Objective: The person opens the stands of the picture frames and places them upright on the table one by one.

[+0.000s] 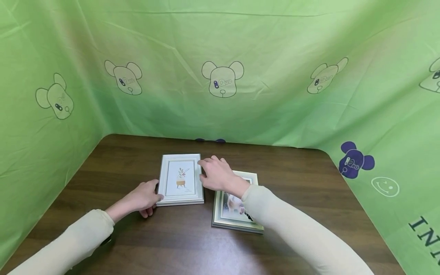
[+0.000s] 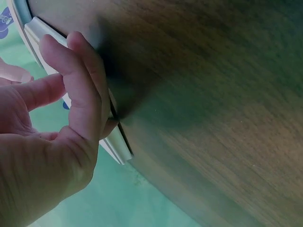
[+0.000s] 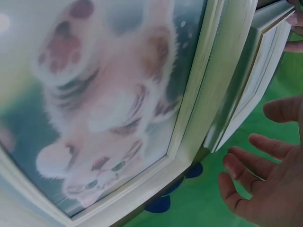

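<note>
And there's the white frame (image 1: 181, 178), lower half, left of centre! Left hand (image 1: 146, 195) touches its left edge; clamped or not, can't tell. Right hand (image 1: 217, 174) at its right edge, fingers loosely apart, above the cat frame (image 1: 231, 208), lower centre-right.

The head view is bright, with pale glare on the wood-grain surface (image 1: 196, 246) nearer the wearer than the left hand (image 1: 146, 196). The dimmer left wrist view shows a soft-edged shadow just beside that hand; the framed cat photo (image 3: 109, 113) looks hazy, a white glint lying well apart from the right hand (image 3: 277, 189).
</note>
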A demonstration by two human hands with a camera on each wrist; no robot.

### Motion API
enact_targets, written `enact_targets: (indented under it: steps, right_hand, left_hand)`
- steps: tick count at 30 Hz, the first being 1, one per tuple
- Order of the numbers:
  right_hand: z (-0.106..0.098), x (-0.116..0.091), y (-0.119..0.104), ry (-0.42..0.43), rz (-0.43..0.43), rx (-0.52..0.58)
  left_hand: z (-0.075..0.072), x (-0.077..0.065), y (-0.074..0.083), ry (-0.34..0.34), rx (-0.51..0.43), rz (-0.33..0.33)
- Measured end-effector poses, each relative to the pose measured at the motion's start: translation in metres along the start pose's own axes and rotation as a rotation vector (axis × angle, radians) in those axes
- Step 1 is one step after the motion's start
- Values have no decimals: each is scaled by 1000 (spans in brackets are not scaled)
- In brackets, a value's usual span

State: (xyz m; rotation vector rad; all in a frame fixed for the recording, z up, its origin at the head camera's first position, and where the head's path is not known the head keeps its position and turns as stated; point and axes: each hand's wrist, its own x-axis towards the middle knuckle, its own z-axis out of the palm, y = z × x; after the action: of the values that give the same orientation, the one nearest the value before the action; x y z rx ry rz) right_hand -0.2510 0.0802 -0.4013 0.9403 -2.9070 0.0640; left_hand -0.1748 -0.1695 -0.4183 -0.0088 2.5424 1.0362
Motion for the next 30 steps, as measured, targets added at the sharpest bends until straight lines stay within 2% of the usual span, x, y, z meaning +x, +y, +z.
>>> enact_targets:
  steps: [7, 16, 24, 30]
  right_hand:
    - [4, 8, -1, -28, 32, -22]
    - [4, 18, 2, -52, 34, 10]
    - [8, 24, 5, -107, 50, 70]
    - [10, 28, 5, -145, 67, 130]
  left_hand:
    - [2, 0, -1, -26, -46, -41]
    - [2, 1, -2, -40, -145, -58]
    - [3, -1, -2, -50, -170, -59]
    - [4, -3, -3, -50, -177, -34]
